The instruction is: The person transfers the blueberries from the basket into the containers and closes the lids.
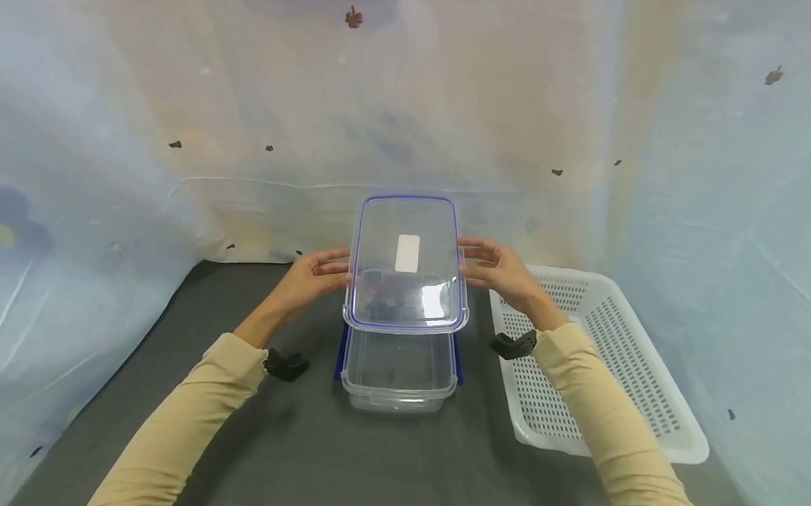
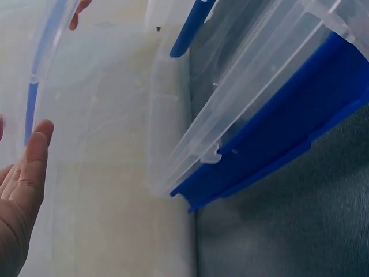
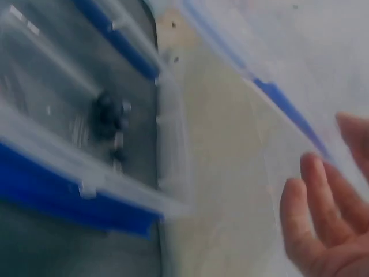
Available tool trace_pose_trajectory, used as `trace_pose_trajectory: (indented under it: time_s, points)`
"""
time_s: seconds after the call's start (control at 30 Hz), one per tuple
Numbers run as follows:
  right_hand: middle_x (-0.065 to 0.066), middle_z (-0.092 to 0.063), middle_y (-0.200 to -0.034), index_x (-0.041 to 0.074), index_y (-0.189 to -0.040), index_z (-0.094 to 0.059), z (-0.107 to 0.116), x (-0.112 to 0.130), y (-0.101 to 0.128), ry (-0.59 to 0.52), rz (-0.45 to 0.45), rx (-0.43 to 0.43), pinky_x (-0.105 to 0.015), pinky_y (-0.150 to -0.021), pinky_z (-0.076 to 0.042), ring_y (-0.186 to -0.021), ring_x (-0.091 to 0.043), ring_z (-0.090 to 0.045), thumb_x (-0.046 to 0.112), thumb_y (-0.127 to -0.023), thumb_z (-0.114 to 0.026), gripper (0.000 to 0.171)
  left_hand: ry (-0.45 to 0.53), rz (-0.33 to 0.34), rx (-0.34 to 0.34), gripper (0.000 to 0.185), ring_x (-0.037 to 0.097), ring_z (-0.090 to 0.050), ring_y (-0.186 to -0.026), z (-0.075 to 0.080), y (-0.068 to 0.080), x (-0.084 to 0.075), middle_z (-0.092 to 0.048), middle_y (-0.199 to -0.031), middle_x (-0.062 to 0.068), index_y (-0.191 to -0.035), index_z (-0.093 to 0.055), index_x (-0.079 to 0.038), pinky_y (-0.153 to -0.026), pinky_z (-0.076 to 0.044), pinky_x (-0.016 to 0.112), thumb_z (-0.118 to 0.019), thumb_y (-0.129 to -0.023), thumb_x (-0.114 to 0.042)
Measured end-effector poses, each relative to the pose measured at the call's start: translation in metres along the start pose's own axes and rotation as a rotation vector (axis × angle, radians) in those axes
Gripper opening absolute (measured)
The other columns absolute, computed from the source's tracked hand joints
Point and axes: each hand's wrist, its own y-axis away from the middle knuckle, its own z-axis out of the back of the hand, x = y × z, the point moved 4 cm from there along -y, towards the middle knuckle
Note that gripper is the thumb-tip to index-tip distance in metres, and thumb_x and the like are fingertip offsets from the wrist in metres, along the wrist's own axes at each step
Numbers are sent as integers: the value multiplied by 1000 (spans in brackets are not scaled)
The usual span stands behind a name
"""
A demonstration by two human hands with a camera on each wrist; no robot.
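Note:
A clear plastic lid with a blue seal line and a white label is raised and tilted above a clear food container. My left hand grips the lid's left edge between thumb and fingers. At the opposite edge, my right hand holds it the same way. Below, the open container stands on the dark cloth, its far part overlapped by the lid in the head view. Blue side latches hang folded outward along the container's walls.
To the right stands a white perforated basket, partly under the right forearm. A dark grey cloth covers the table. Pale patterned sheeting hangs behind and along both sides.

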Motion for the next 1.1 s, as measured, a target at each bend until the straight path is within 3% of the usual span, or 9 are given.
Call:
trace_pose_trajectory:
  time_s: [0.23,0.4,0.57,0.77,0.97,1.1]
  points:
    - [-26,-50,-134,-2,-129,-36,13,6,6,116,128,-51,-37,-86,-52,-115,-41,-56,-9,-85,-69,56,-26,-22,-20,60,23,-64,-104,-8,-7,1,-49,-137,23,-145,-39,2,-92,-49,40,-65,-91,1]
    - [-24,-62,-118,-2,-134,-44,13,19,15,313,244,-75,-37,-84,-53,-105,-37,-63,-5,-82,-75,61,-92,-91,-31,50,33,-60,-112,-10,-1,-5,-54,-132,23,-136,-50,5,-89,-51,36,-66,-89,7]
    - [-14,-69,-105,-1,-112,-67,6,29,26,577,509,-74,-36,-82,-54,-93,-29,-68,-5,-76,-79,37,-241,-225,-44,36,33,-61,-110,-11,5,-12,-62,-122,21,-122,-62,7,-85,-52,31,-66,-87,9]
    - [-9,-69,-103,3,-109,-71,-12,32,39,846,804,22,-40,-80,-53,-94,-25,-65,-13,-71,-79,42,-474,-480,-53,33,32,-62,-108,-12,9,-14,-66,-115,18,-114,-69,3,-87,-51,31,-71,-82,11]
    - [-12,-66,-105,1,-110,-70,-25,24,40,1044,907,119,-37,-82,-53,-97,-28,-63,-19,-72,-72,43,-715,-655,-77,39,33,-62,-108,-16,7,-6,-68,-113,14,-108,-73,1,-86,-52,40,-78,-72,14]
    - [-12,-68,-111,2,-115,-70,-31,16,37,1198,932,167,-41,-89,-51,-104,-29,-63,-16,-73,-73,46,-888,-769,-30,42,36,-61,-109,-24,4,1,-67,-115,17,-110,-71,3,-87,-51,45,-73,-72,20]
